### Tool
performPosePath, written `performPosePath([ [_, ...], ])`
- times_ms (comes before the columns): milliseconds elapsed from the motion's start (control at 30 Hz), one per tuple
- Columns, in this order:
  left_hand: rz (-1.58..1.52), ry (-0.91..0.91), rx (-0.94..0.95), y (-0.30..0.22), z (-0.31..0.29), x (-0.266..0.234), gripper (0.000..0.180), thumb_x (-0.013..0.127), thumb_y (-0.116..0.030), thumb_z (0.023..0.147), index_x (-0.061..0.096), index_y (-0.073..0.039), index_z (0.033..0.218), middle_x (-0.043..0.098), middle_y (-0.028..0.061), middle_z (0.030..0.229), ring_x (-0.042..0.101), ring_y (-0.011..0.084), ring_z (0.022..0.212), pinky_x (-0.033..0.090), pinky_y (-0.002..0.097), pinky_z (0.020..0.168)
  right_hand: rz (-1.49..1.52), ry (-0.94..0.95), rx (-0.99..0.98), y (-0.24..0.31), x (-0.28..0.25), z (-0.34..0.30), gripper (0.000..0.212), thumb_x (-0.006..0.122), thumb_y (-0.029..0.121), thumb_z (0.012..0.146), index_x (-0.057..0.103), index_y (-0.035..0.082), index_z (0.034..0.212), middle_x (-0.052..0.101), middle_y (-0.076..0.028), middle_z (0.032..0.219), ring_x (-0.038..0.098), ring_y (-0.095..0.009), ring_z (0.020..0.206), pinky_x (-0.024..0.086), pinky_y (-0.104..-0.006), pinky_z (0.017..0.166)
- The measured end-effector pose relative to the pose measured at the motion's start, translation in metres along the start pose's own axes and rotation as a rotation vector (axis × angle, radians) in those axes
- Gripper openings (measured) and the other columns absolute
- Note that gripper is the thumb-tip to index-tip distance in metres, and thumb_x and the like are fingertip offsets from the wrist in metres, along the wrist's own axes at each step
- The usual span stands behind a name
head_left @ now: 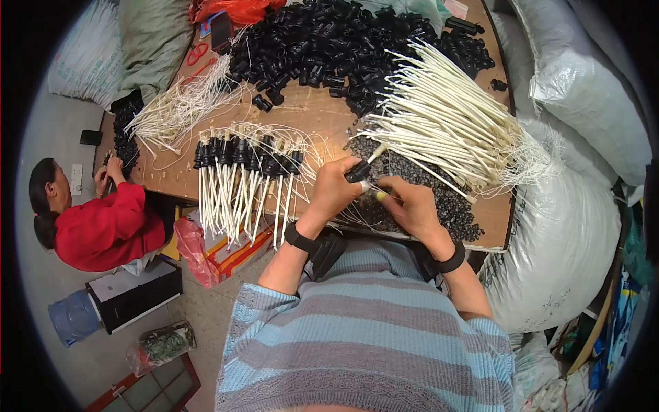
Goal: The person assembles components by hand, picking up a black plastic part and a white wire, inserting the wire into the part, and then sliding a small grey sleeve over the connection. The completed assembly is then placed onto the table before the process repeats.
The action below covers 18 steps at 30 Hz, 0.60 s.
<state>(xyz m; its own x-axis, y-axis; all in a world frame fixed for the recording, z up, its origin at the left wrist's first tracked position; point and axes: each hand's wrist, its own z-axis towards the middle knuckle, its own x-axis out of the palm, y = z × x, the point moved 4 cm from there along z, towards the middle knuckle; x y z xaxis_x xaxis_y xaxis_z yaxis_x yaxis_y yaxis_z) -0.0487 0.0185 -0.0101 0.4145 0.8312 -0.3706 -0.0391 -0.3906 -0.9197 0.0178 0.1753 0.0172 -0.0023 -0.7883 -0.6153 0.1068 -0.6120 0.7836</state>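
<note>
My left hand (332,189) is closed around a black plastic socket (357,172), and a cream-coloured stem (377,152) sticks out of its far end. Close beside it, my right hand (412,206) is pinched at the socket's near end. A small yellowish bit shows at its fingertips; what it belongs to is hidden. Thin white wires trail below both hands. Left of them, a row of black sockets on white sleeved wires (233,154) lies with the wires hanging over the table's near edge. Many small dark rings (439,199) are spread beneath and beside my right hand.
The brown table (302,106) carries a heap of black plastic parts (329,41), a large bundle of white sleeved wires (453,117) and a smaller one (182,110). Red scissors (197,53) lie far left. White sacks (559,220) crowd the right. A person in red (103,226) works at left.
</note>
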Motion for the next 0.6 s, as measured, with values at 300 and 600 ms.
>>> performPosePath([
  [300, 0.464, 0.015, 0.282, -0.013, -0.008, -0.002, 0.040, 0.055, 0.010, 0.070, 0.057, -0.003, 0.108, 0.059, 0.0178, 0.096, 0.056, 0.0386, 0.098, 0.046, 0.0443, 0.085, -0.153, -0.212, -0.124, -0.007, -0.004, 0.002, 0.018, 0.067, 0.006, 0.076, 0.070, 0.009, 0.093, 0.063, -0.013, 0.069, 0.062, -0.028, 0.057, 0.047, -0.0345, 0.051],
  [600, 0.515, 0.113, 0.380, -0.013, -0.009, 0.010, 0.042, 0.053, 0.011, 0.070, 0.056, -0.005, 0.110, 0.062, 0.0167, 0.101, 0.057, 0.0381, 0.099, 0.046, 0.0450, 0.082, -0.042, -0.139, -0.107, -0.012, 0.007, 0.003, 0.012, 0.064, 0.009, 0.079, 0.065, 0.009, 0.091, 0.061, -0.013, 0.070, 0.062, -0.033, 0.061, 0.048, -0.0414, 0.053],
])
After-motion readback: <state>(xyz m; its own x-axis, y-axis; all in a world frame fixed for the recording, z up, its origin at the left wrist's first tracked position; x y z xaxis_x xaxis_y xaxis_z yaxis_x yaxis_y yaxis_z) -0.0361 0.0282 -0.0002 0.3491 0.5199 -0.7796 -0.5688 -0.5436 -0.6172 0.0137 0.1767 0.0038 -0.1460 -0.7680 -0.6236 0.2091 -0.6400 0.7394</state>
